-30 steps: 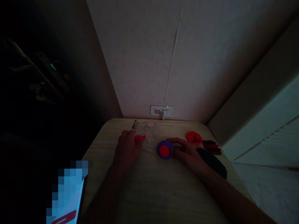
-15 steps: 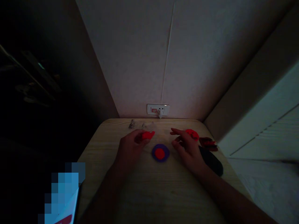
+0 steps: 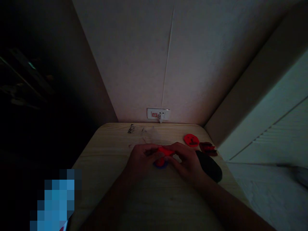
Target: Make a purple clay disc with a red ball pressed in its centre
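Both of my hands meet over the middle of the wooden table. Between them is a small, bright red clay-like piece (image 3: 166, 151), too dim to make out its exact shape. My left hand (image 3: 141, 160) pinches its left side, fingers closed. On the other side, my right hand (image 3: 186, 160) grips the piece between thumb and fingers. Just beneath them lies a purple disc (image 3: 160, 166) bearing a red round (image 3: 160, 161); fingers and the held piece cover much of both.
To the right lie a red disc with dark marks (image 3: 191, 140), a dark red ridged piece (image 3: 209, 148) and a black oval object (image 3: 209, 166). The table (image 3: 101, 154) meets a wall with a plugged socket (image 3: 158, 114). A blurred bluish patch (image 3: 55, 199) shows lower left.
My right hand, empty and spread before, has moved left and now grips the red piece. My left hand has brought that piece right and lower, over the purple disc. The view has shifted slightly.
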{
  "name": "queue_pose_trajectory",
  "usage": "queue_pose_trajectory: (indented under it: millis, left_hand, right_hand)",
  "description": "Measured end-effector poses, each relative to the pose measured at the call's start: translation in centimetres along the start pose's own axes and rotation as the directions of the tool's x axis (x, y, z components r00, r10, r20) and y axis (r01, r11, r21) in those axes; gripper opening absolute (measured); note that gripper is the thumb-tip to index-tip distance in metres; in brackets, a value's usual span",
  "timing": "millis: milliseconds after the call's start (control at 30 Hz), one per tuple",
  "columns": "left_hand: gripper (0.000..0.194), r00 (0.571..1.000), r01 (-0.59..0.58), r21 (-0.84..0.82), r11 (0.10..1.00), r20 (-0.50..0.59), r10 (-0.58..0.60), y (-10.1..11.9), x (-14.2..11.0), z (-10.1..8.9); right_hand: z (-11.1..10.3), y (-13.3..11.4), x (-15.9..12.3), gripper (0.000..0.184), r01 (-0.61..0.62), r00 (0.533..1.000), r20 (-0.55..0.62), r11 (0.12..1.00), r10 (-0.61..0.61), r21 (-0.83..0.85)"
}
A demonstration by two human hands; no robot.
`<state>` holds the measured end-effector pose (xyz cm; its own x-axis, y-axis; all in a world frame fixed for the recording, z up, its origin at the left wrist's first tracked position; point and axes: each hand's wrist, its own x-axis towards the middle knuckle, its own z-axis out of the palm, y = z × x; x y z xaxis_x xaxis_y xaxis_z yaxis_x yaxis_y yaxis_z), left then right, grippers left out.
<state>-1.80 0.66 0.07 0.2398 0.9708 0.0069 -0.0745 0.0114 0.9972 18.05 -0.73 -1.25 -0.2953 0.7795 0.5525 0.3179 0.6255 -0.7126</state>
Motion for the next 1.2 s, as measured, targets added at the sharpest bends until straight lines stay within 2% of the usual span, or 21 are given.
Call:
queue_pose_trajectory:
  millis: [133,333,500,633,733,800,867,967,1033,1100,1167,1200]
  left_hand:
    - [0.021,1.0,-0.007,0.004,1.0,0.012,0.007,-0.5,0.0,0.1]
    - [0.032,0.999,-0.036,-0.035,0.999,-0.019,0.035,-0.9,0.1,0.5]
    - [0.023,0.997,-0.032,0.005,0.999,-0.067,0.032,-0.9,0.1,0.5]
    - [0.02,0.997,-0.056,0.029,0.998,-0.057,0.057,-0.7,0.1,0.4]
    - [0.021,0.995,-0.076,-0.036,0.996,-0.061,0.074,-0.5,0.0,0.8]
    - [0.026,0.997,-0.05,-0.218,0.975,-0.071,0.035,-0.3,-0.1,1.7]
    - [0.035,0.997,-0.004,-0.442,0.897,-0.073,-0.032,0.0,-0.4,2.9]
    - [0.044,0.983,0.064,-0.581,0.811,-0.102,-0.15,0.2,-0.8,4.7]
    - [0.046,0.964,0.126,-0.635,0.762,-0.103,-0.245,0.4,-1.0,5.3]
    - [0.044,0.946,0.142,-0.658,0.74,-0.129,-0.296,0.8,-1.1,5.4]
    - [0.036,0.95,0.087,-0.623,0.777,-0.183,-0.253,1.5,-0.9,5.3]
    - [0.032,0.959,0.045,-0.593,0.804,-0.199,-0.2,2.0,-0.7,5.4]
  right_hand:
    - [0.1,-0.1,-0.1,0.015,-0.067,0.998,-0.017,0.996,0.068,0.057]
    - [0.4,0.4,-0.1,0.016,-0.152,0.986,-0.041,0.975,0.161,0.165]
    - [0.7,0.1,0.0,0.018,-0.284,0.957,0.029,0.91,0.289,0.302]
    - [0.9,0.1,0.0,0.018,-0.279,0.957,0.02,0.898,0.29,0.34]
    - [0.7,-0.1,0.0,0.015,-0.206,0.974,-0.04,0.947,0.222,0.249]
    - [0.5,-0.6,0.1,0.013,-0.103,0.993,-0.04,0.989,0.107,0.106]
    - [0.5,-1.5,0.1,0.018,0.041,0.999,0.004,0.999,-0.041,-0.012]
    - [1.2,-3.0,-0.1,0.031,0.194,0.981,0.032,0.975,-0.192,-0.111]
    - [1.9,-3.9,-0.3,0.04,0.209,0.978,0.041,0.953,-0.205,-0.217]
    - [2.3,-4.5,-0.1,0.047,0.167,0.986,0.063,0.936,-0.155,-0.309]
    - [2.0,-4.9,0.7,0.052,0.117,0.993,0.059,0.938,-0.104,-0.325]
    - [1.7,-5.1,1.4,0.053,0.096,0.995,0.018,0.946,-0.095,-0.309]
